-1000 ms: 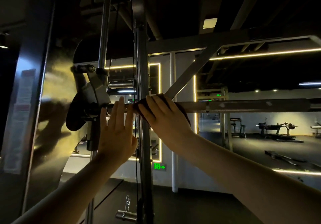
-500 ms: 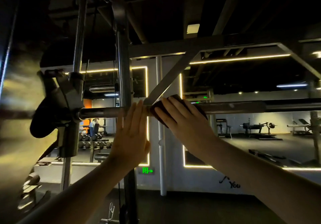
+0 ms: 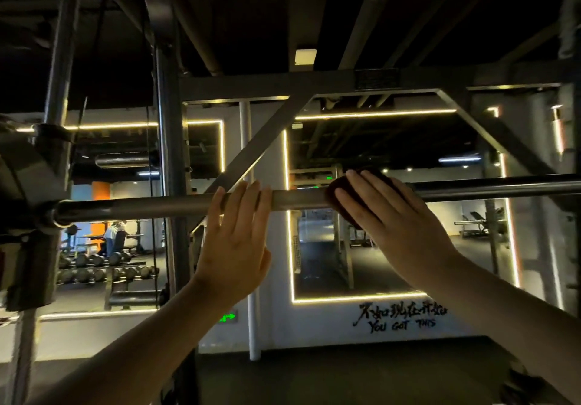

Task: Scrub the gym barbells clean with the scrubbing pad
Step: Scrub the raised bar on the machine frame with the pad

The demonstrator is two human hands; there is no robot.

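Observation:
A steel barbell (image 3: 301, 199) runs level across the view at about head height, held in a rack. My left hand (image 3: 234, 238) rests against the bar from the near side, its straight fingers laid over it. To its right, my right hand (image 3: 390, 219) presses a dark scrubbing pad (image 3: 334, 188) onto the bar with flat fingers. The pad wraps over the bar and is mostly hidden under the hand. A bare stretch of bar separates the two hands.
The bar's left end sits in a carriage (image 3: 28, 216) on a vertical guide rod (image 3: 58, 59). A rack upright (image 3: 169, 153) stands behind the bar, left of my left hand. Beyond it are a dumbbell rack (image 3: 103, 266), a person (image 3: 111, 235) and a lit wall with lettering (image 3: 402, 316).
Both hands have moved right along the bar, away from the carriage. The right hand slid the pad further right, opening a gap between the hands.

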